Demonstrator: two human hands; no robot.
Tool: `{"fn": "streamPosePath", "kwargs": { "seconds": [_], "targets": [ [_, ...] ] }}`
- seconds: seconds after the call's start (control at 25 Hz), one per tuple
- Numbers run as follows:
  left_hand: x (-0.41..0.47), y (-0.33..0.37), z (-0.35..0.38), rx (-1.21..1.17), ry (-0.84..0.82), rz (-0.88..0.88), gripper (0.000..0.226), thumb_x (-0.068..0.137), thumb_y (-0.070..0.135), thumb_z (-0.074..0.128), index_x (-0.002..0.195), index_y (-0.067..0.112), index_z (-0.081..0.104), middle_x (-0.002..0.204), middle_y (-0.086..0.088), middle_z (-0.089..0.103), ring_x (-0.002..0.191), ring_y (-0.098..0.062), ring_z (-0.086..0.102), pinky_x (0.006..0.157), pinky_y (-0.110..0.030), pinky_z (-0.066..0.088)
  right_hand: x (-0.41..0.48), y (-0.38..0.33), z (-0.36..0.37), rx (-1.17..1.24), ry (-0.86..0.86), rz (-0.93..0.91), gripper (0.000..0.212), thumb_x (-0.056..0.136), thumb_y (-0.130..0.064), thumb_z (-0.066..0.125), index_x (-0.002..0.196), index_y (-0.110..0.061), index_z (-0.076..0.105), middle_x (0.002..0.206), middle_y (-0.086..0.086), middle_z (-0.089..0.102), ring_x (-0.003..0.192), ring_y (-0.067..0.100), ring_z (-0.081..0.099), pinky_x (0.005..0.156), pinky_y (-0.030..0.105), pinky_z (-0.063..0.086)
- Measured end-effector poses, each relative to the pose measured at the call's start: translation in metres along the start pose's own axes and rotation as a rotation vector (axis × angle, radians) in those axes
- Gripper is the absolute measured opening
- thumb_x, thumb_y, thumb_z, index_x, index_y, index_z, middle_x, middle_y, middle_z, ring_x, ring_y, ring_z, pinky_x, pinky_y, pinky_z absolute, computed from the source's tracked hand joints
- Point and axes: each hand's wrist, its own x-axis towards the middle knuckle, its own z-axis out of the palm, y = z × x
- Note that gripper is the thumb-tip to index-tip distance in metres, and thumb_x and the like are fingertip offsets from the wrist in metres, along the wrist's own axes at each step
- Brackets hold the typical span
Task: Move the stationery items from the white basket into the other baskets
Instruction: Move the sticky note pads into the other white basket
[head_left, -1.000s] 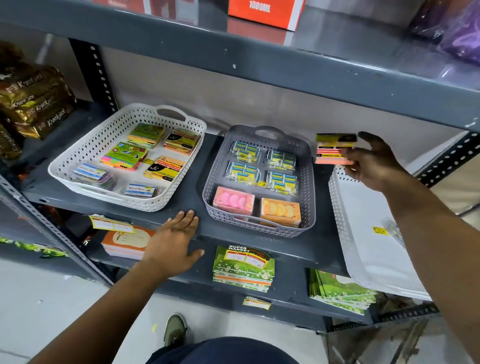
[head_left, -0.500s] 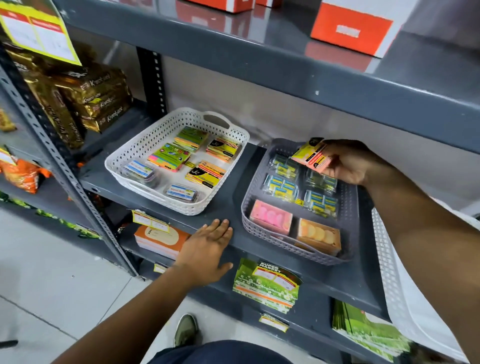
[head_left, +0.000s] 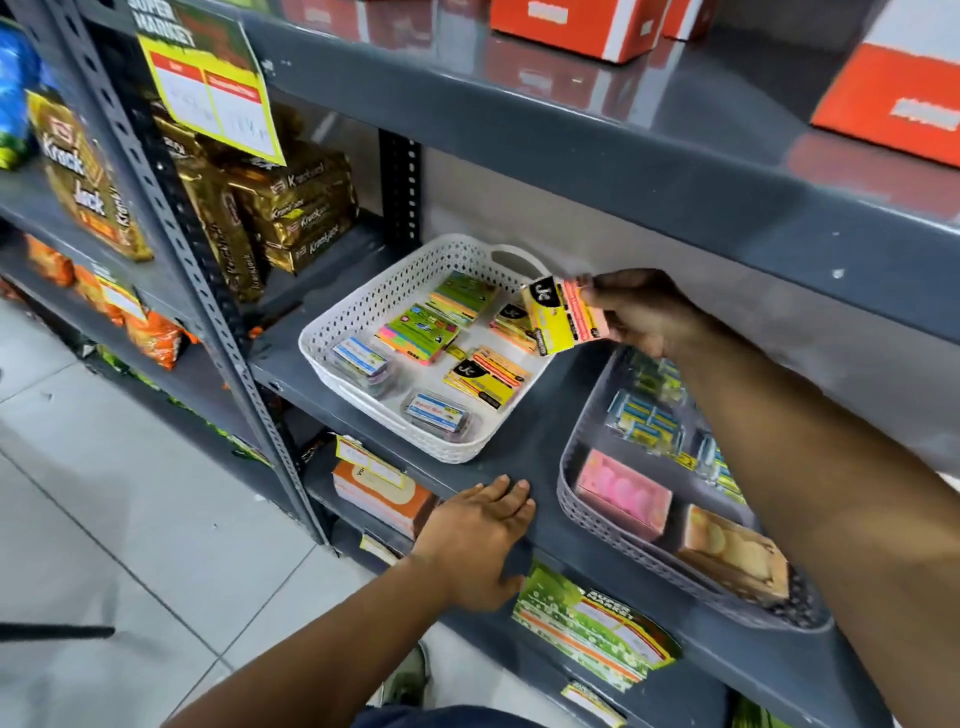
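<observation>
My right hand (head_left: 641, 306) grips a yellow and pink sticky-note pack (head_left: 563, 319) in the air over the right rim of a white basket (head_left: 358, 312). That basket on the grey shelf holds several packs of sticky notes and small clear boxes. To its right stands a grey basket (head_left: 582, 499) with a pink box (head_left: 621, 491), an orange box (head_left: 732, 551) and blue-yellow packets. My right forearm covers part of the grey basket. My left hand (head_left: 480, 538) lies flat on the shelf's front edge, fingers spread, below the white basket.
Gold biscuit packs (head_left: 291, 208) fill the shelf bay to the left, behind a perforated upright post (head_left: 208, 291). A yellow price card (head_left: 208, 88) hangs above. Orange boxes (head_left: 576, 23) sit on the upper shelf. Green leaflets (head_left: 592, 623) and an orange pack (head_left: 382, 493) lie on the lower shelf.
My right hand has carried the sticky-note pack leftwards, from beyond the grey basket to the right rim of the white basket. The view has swung left. My left hand has stayed on the shelf edge.
</observation>
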Motion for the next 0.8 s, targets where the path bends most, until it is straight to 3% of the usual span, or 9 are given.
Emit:
{"fn": "streamPosePath", "kwargs": {
  "seconds": [0.12,0.28,0.36,0.4,0.48,0.6,0.8],
  "targets": [
    [0.001,-0.006,-0.001,-0.039,0.002,0.009,0.081,0.082,0.053,0.052,0.145,0.016,0.018,0.155,-0.004,0.011,0.14,-0.021,0.008,0.111,-0.033,0.005,0.028,0.0,0.038,-0.285,-0.01,-0.026,0.025,0.079,-0.009,0.071,0.103,-0.006,0.068,0.088,0.007,0.068,0.082,0.017,0.064,0.075,0.029,0.05],
    [0.002,-0.006,0.002,-0.052,-0.005,0.018,0.081,0.081,0.049,0.056,0.145,0.015,0.021,0.155,-0.006,0.015,0.14,-0.023,0.011,0.111,-0.035,0.006,0.05,0.013,0.073,-0.64,-0.164,-0.107,0.027,0.079,-0.011,0.071,0.104,0.0,0.071,0.085,0.013,0.072,0.076,0.013,0.057,0.069,0.024,0.044],
    [0.002,-0.007,0.004,-0.062,-0.006,0.009,0.082,0.08,0.049,0.057,0.145,0.015,0.02,0.155,-0.006,0.014,0.14,-0.023,0.009,0.11,-0.035,0.004,0.055,0.021,0.086,-0.806,-0.186,-0.153,0.023,0.08,-0.01,0.068,0.102,-0.004,0.072,0.098,0.014,0.074,0.074,0.01,0.058,0.067,0.017,0.041],
    [0.002,-0.006,0.004,-0.062,-0.008,0.01,0.082,0.08,0.049,0.057,0.145,0.015,0.019,0.155,-0.005,0.014,0.14,-0.023,0.009,0.11,-0.035,0.003,0.056,0.024,0.089,-0.868,-0.182,-0.154,0.023,0.081,-0.012,0.067,0.103,-0.008,0.073,0.106,0.01,0.073,0.082,0.012,0.061,0.07,0.016,0.04],
    [0.002,-0.007,0.005,-0.063,-0.015,0.01,0.083,0.08,0.049,0.057,0.146,0.016,0.018,0.155,-0.005,0.012,0.14,-0.022,0.007,0.111,-0.036,0.003,0.058,0.027,0.095,-0.939,-0.174,-0.14,0.024,0.083,-0.015,0.064,0.106,-0.015,0.071,0.115,0.005,0.07,0.101,0.017,0.063,0.083,0.021,0.042],
    [0.002,-0.007,0.005,-0.075,-0.023,0.006,0.084,0.08,0.049,0.056,0.146,0.017,0.015,0.155,-0.003,0.01,0.14,-0.021,0.003,0.112,-0.037,0.004,0.06,0.031,0.099,-1.021,-0.19,-0.132,0.024,0.085,-0.018,0.063,0.107,-0.014,0.07,0.119,0.006,0.068,0.107,0.022,0.062,0.097,0.032,0.046],
    [0.001,-0.007,0.004,-0.072,-0.028,0.003,0.083,0.081,0.05,0.055,0.146,0.018,0.014,0.155,-0.002,0.009,0.14,-0.02,0.002,0.113,-0.038,0.005,0.058,0.03,0.104,-1.086,-0.163,-0.175,0.018,0.089,-0.018,0.054,0.09,-0.008,0.07,0.102,0.01,0.071,0.087,0.021,0.065,0.078,0.03,0.051]
  ]
}}
